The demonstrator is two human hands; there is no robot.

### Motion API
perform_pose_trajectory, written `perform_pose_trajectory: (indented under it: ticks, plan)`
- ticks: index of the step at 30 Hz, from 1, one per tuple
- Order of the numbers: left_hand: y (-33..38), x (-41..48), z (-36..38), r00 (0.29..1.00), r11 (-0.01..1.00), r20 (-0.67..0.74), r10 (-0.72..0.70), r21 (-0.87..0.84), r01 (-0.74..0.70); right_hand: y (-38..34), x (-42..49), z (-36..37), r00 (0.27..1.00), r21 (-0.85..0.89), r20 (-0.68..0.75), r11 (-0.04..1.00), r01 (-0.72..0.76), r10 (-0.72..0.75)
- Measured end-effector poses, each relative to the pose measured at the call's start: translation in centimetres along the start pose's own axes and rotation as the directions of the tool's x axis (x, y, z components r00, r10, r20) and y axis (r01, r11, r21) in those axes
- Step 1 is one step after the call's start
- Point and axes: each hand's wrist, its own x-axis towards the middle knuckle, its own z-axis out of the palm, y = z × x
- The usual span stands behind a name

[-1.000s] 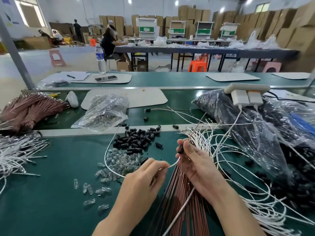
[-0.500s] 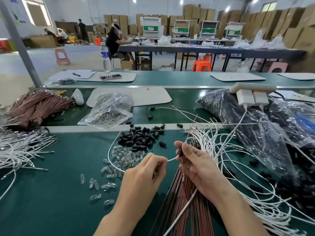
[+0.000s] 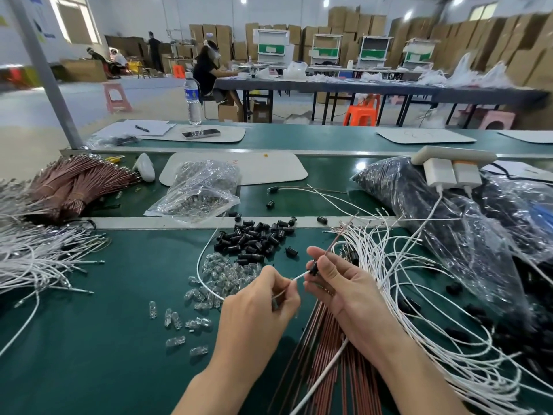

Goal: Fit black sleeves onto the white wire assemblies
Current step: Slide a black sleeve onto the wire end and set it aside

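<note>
My left hand (image 3: 263, 298) pinches a white wire (image 3: 299, 277) near its end. My right hand (image 3: 338, 283) pinches a small black sleeve (image 3: 313, 267) on that wire, with a thin brown wire rising from it. The white wire loops left and back across the green bench. A pile of loose black sleeves (image 3: 254, 239) lies just beyond my hands. Clear glass bulbs (image 3: 227, 272) are heaped beside it. Many white wire assemblies (image 3: 398, 283) fan out to the right, under my right hand.
Brown wires (image 3: 329, 354) lie below my hands. More white wires (image 3: 33, 259) and brown bundles (image 3: 74, 187) sit at the left. A clear bag of bulbs (image 3: 197, 190) lies behind the pile. Bags of black parts (image 3: 449, 229) and a power strip (image 3: 452, 163) fill the right.
Both hands stayed close together on the wire and sleeve. My left fingers have slid a little along the white wire. The camera has shifted slightly.
</note>
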Motion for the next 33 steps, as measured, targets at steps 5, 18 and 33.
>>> perform_pose_trajectory:
  ticks: [5, 18, 33]
  plan:
    - [0.06, -0.13, 0.21, 1.000, 1.000, 0.013, 0.004, -0.029, -0.003, 0.41, -0.14, 0.34, 1.000, -0.001, 0.015, 1.000, 0.009, -0.009]
    - [0.02, -0.25, 0.52, 0.990, 0.952, 0.044, -0.132, -0.272, 0.139, 0.26, -0.48, 0.92, 0.999, -0.005, 0.036, 0.999, 0.036, -0.036]
    - [0.11, -0.33, 0.71, 0.996, 0.984, 0.085, -0.032, -0.172, 0.046, 0.95, 0.12, 0.28, 0.994, -0.065, 0.077, 0.995, 0.080, -0.075]
